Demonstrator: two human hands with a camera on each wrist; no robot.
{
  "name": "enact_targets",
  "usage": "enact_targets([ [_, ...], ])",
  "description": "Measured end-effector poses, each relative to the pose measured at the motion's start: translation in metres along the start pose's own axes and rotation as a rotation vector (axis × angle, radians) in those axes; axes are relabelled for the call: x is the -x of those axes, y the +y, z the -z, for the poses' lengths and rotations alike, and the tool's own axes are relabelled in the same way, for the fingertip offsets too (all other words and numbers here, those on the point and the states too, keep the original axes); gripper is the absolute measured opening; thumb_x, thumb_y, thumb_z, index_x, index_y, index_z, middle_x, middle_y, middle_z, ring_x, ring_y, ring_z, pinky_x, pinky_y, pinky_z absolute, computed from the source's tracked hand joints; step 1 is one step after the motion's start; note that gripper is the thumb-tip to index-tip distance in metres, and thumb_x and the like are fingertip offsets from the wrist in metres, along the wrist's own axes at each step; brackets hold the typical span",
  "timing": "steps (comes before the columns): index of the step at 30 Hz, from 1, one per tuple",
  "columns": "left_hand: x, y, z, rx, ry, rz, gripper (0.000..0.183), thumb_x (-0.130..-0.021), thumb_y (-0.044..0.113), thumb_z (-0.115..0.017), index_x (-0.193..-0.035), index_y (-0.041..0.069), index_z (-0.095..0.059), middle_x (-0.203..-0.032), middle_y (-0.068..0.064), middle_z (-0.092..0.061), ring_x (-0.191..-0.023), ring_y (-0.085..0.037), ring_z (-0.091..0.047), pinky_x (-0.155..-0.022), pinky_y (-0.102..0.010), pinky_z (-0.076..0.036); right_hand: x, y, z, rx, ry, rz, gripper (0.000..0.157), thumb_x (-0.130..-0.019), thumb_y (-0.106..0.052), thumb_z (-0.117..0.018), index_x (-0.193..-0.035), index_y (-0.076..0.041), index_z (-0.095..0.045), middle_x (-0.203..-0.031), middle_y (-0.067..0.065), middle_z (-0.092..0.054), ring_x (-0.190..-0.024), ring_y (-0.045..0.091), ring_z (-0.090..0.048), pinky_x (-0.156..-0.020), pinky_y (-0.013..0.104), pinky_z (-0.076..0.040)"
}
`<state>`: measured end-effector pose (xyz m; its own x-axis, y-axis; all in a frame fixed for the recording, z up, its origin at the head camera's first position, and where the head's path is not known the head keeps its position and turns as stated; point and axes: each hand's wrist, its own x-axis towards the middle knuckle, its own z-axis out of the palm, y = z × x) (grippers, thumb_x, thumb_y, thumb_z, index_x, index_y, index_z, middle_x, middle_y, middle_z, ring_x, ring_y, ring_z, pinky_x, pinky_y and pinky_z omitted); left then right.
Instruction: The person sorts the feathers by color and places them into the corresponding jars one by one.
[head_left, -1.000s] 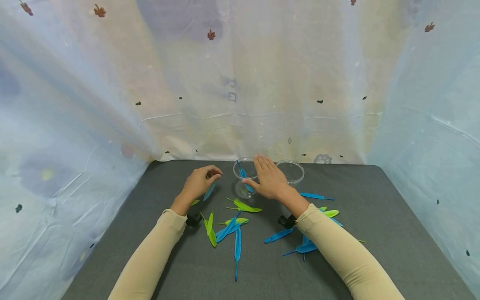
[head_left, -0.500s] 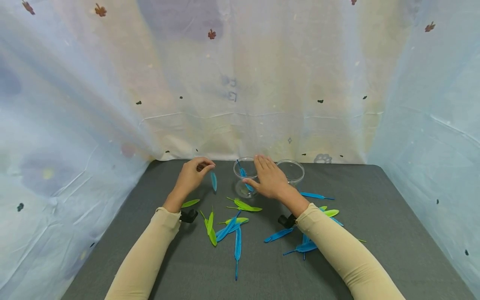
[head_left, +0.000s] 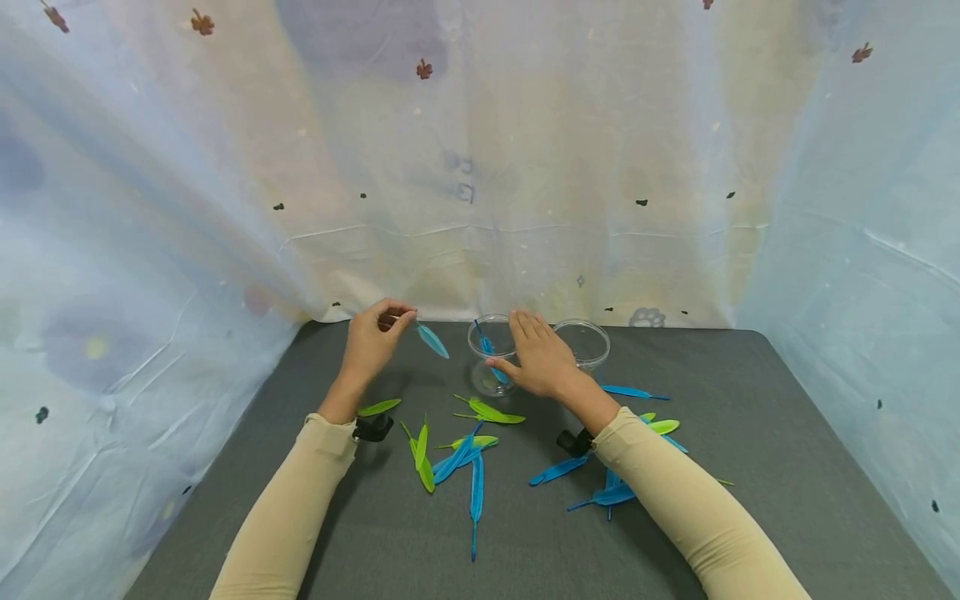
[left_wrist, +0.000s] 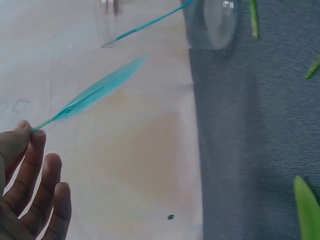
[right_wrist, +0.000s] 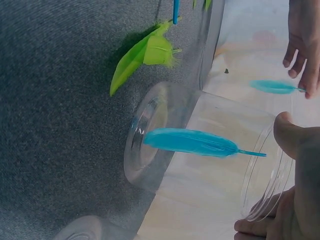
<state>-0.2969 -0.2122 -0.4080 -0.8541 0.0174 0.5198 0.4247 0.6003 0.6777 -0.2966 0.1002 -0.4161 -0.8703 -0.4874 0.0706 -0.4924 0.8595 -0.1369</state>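
My left hand (head_left: pixel 370 343) pinches a light-blue feather (head_left: pixel 432 341) by its quill, left of the jars and raised above the table. The vane points away from the fingertips in the left wrist view. My right hand (head_left: pixel 542 354) holds a clear jar (head_left: pixel 492 383) at its rim, thumb on the near side and fingers along the right side. Inside that jar leans a blue feather (right_wrist: pixel 192 141), its quill up near the mouth. Another clear jar (head_left: pixel 592 360) stands just to the right, partly behind the right hand.
Green feathers (head_left: pixel 487 411) and blue feathers (head_left: pixel 477 487) lie loose on the grey table (head_left: pixel 420 550) in front of the jars. More blue feathers (head_left: pixel 558 471) and a green feather (head_left: pixel 663 427) lie around the right forearm. A patterned curtain (head_left: pixel 525 250) hangs behind.
My left hand has moved left and up, away from the jar, with the pinched feather, which has swung to point down and right. The right hand stays at the jar.
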Motion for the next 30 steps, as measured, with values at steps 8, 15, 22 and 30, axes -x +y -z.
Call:
enact_targets([
  [8, -0.006, 0.01, 0.007, 0.037, 0.079, -0.044, 0.022, -0.105, 0.029, -0.074, -0.118, 0.011, -0.079, -0.109, -0.008, -0.079, -0.096, -0.024, -0.072, -0.083, -0.033, -0.056, 0.0, 0.0, -0.001, 0.002, 0.011, 0.004, 0.099, -0.109, -0.067, -0.046, -0.171, 0.002, -0.013, -0.178, 0.02, -0.014, -0.166, 0.034, -0.012, -0.135, 0.046, -0.005],
  [15, -0.011, 0.022, 0.006, 0.061, 0.11, -0.066, 0.02, -0.104, 0.025, -0.075, -0.116, 0.009, -0.078, -0.107, -0.008, -0.078, -0.093, -0.021, -0.069, -0.081, -0.027, -0.053, 0.0, 0.0, 0.0, 0.009, 0.005, 0.005, 0.099, -0.109, -0.068, -0.046, -0.171, 0.002, -0.01, -0.178, 0.02, -0.013, -0.166, 0.034, -0.012, -0.135, 0.046, -0.005],
  [22, -0.013, 0.034, -0.003, 0.095, 0.086, -0.079, 0.02, -0.104, 0.024, -0.075, -0.116, 0.008, -0.078, -0.106, -0.01, -0.077, -0.093, -0.021, -0.068, -0.083, -0.033, -0.053, 0.0, 0.0, 0.0, 0.001, 0.015, 0.008, 0.1, -0.108, -0.067, -0.047, -0.17, 0.002, -0.012, -0.178, 0.021, -0.014, -0.166, 0.034, -0.013, -0.135, 0.046, -0.006],
  [30, -0.015, 0.037, -0.018, 0.117, 0.061, -0.112, 0.018, -0.104, 0.023, -0.075, -0.117, 0.01, -0.077, -0.108, -0.008, -0.077, -0.092, -0.02, -0.068, -0.082, -0.037, -0.054, -0.001, 0.0, -0.002, 0.004, 0.022, 0.004, 0.099, -0.108, -0.068, -0.047, -0.17, 0.003, -0.015, -0.178, 0.02, -0.014, -0.166, 0.034, -0.014, -0.135, 0.047, -0.007],
])
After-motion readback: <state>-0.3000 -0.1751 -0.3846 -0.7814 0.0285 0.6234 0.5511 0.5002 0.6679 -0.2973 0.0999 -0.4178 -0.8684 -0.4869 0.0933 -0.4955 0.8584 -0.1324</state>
